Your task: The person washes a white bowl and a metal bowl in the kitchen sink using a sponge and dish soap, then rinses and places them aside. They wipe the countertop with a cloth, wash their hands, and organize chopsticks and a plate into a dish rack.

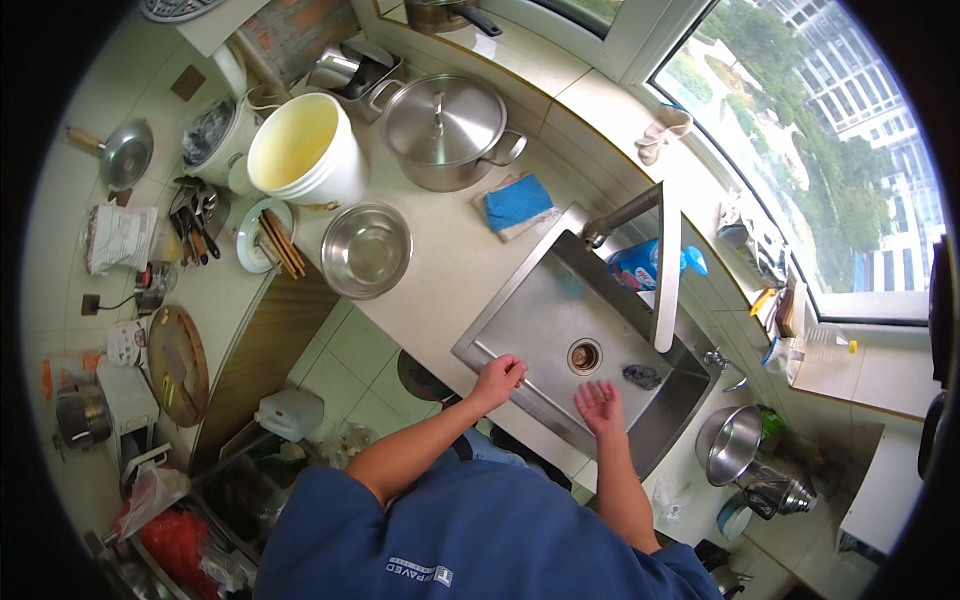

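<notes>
My left hand (498, 381) is above the near rim of a stainless steel sink (517, 330), its fingers curled inward; whether it holds something small cannot be told. My right hand (600, 406) is over the sink's near right part, palm up, fingers spread, holding nothing. Between and beyond the hands lies the sink drain (584, 357). A dark scouring pad (643, 376) rests on the sink bottom, just right of my right hand. The faucet (666, 277) reaches over the far right side of the sink. A blue detergent bottle (637, 265) stands behind the basin.
Left of the sink, the counter holds a blue sponge cloth (519, 203), a steel bowl (367, 251), a lidded steel pot (446, 135) and a white bucket (304, 154). A steel basin (729, 445) stands at the right. Chopsticks (281, 244) lie over a plate (251, 238) near the counter corner.
</notes>
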`<action>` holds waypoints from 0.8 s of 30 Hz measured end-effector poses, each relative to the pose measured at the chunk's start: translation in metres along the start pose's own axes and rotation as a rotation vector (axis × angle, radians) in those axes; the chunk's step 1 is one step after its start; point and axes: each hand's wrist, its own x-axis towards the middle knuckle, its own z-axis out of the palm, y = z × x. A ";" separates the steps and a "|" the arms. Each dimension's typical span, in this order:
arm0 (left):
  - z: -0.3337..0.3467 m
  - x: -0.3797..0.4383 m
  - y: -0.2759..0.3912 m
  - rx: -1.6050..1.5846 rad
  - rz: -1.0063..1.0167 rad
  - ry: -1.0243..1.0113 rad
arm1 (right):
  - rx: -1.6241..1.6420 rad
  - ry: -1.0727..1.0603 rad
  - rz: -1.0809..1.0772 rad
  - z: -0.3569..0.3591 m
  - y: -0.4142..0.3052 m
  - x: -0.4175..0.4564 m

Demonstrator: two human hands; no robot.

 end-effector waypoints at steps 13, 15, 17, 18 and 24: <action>-0.215 0.015 0.069 -0.519 -0.066 1.055 | -0.502 0.155 -0.135 0.056 0.021 -0.003; -0.239 0.031 0.061 -0.555 -0.055 1.031 | -0.495 0.111 -0.119 0.072 0.031 -0.007; -0.254 0.045 0.048 -0.595 -0.032 1.001 | -0.506 0.077 -0.115 0.081 0.038 -0.010; -0.257 0.046 0.047 -0.593 0.033 1.008 | -0.520 0.061 -0.108 0.085 0.042 -0.012; -0.202 0.004 0.067 0.298 0.280 0.864 | -0.652 0.006 -0.127 0.092 0.052 -0.043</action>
